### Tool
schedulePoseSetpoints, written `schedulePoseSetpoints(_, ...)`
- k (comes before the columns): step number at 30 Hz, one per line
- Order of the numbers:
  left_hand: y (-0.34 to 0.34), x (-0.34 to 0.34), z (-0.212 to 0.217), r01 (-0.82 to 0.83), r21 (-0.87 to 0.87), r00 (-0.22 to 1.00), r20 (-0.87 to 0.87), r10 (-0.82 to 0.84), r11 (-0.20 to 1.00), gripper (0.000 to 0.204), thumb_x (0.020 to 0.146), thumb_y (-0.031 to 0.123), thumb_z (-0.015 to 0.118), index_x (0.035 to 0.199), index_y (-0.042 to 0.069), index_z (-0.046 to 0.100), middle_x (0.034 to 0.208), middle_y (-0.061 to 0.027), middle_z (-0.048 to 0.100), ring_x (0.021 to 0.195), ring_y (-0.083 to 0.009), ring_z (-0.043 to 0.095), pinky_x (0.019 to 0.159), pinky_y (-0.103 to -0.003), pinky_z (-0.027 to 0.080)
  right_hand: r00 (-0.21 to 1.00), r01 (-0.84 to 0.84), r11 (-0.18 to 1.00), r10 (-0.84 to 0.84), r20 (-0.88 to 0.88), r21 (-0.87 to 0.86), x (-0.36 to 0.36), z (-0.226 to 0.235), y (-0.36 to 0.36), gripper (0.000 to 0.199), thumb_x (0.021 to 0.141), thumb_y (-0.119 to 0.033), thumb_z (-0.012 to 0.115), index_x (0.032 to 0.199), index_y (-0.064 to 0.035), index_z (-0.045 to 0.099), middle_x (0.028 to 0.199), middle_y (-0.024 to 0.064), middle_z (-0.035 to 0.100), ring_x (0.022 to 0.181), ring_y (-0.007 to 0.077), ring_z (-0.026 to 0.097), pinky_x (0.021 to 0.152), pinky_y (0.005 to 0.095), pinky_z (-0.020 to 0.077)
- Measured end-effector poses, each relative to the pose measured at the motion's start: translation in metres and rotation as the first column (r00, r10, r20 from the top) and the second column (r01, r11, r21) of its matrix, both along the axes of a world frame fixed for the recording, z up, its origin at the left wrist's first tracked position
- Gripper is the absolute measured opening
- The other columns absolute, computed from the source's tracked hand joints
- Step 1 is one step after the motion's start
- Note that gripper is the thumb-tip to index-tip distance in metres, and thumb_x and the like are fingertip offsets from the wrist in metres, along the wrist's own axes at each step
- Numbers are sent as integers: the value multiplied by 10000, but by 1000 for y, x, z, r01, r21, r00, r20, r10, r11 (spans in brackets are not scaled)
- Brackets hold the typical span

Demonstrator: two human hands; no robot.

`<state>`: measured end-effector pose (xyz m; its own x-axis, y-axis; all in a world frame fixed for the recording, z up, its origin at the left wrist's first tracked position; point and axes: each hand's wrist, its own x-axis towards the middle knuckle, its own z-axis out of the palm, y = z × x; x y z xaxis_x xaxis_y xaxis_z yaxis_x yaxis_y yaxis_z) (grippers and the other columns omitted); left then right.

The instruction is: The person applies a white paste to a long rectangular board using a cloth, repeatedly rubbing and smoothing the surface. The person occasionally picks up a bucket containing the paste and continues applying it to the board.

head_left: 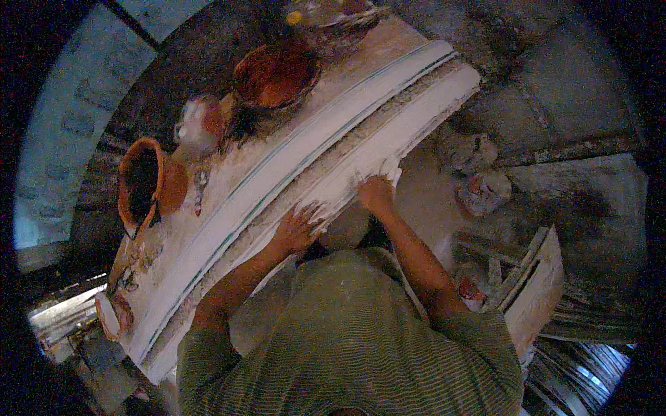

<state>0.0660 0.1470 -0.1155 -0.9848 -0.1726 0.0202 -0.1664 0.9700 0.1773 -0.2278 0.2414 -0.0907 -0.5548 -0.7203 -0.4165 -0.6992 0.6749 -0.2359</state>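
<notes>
A long white strip with thin green lines (331, 128) runs diagonally across the bench. Along its near side lies a rough band of white, plaster-like material (347, 179), ragged at the edge closest to my body. My left hand (295, 230) rests on this band with fingers spread, white smears around the fingertips. Farther right, my right hand (377, 194) is closed at the ragged edge, its fingers bent into the white material. Dim light and the coating partly hide the fingertips of both hands.
On the bench's far side stand a reddish-brown bowl (275, 78), an orange clay pot (149, 182) and a whitish, red-marked container (202, 123). A small broken-looking pot (113, 315) sits at the left end. Boards (531, 277) lean at the lower right.
</notes>
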Motion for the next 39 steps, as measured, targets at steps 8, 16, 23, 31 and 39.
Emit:
schedulePoseSetpoints(8, -24, -284, 19, 71, -74, 995, 71, -66, 995, 549, 1040, 571, 382, 1501, 318, 539, 1699, -62, 274, 1566, -194, 228, 1285, -548, 2, 940, -264, 952, 289, -181, 152, -249, -63, -20, 403, 966, -313, 561, 1163, 11, 698, 1184, 276, 688, 1037, 468, 688, 874, 593, 559)
schedulePoseSetpoints(16, -56, -513, 44, -17, -51, 984, 177, 26, 999, 613, 1065, 605, 270, 1554, 295, 468, 1708, -92, 235, 1582, -276, 183, 1282, -560, 19, 979, -65, 964, 12, -205, -257, -558, -117, -48, 377, 1004, -288, 475, 1201, -32, 669, 1148, 253, 694, 1042, 469, 657, 920, 600, 515)
schedulePoseSetpoints(23, -46, -416, 37, -46, 55, 938, 346, 24, 997, 587, 1055, 578, 351, 1476, 237, 576, 1689, -134, 270, 1565, -355, 214, 1273, -590, 70, 976, -206, 949, 181, -123, -237, -352, -72, 14, 380, 919, -239, 577, 1121, 64, 685, 1204, 347, 618, 1182, 502, 563, 1015, 595, 469)
schedulePoseSetpoints(31, -46, -448, 28, -32, 100, 975, 222, 9, 994, 505, 1051, 529, 410, 1408, 263, 647, 1694, -96, 269, 1533, -292, 305, 1259, -588, 124, 935, -350, 937, 349, -57, 0, -364, -49, -18, 329, 890, -200, 607, 1096, 31, 716, 1142, 314, 664, 1100, 482, 631, 977, 600, 492)
schedulePoseSetpoints(39, -95, -598, 6, 4, 115, 994, 106, -17, 993, 582, 1064, 578, 315, 1501, 273, 551, 1706, -108, 227, 1568, -309, 209, 1275, -571, 65, 961, 275, 897, -270, 65, -347, -576, -148, -7, 510, 856, -342, 685, 1199, 35, 662, 1090, 259, 705, 1025, 408, 669, 876, 533, 543)
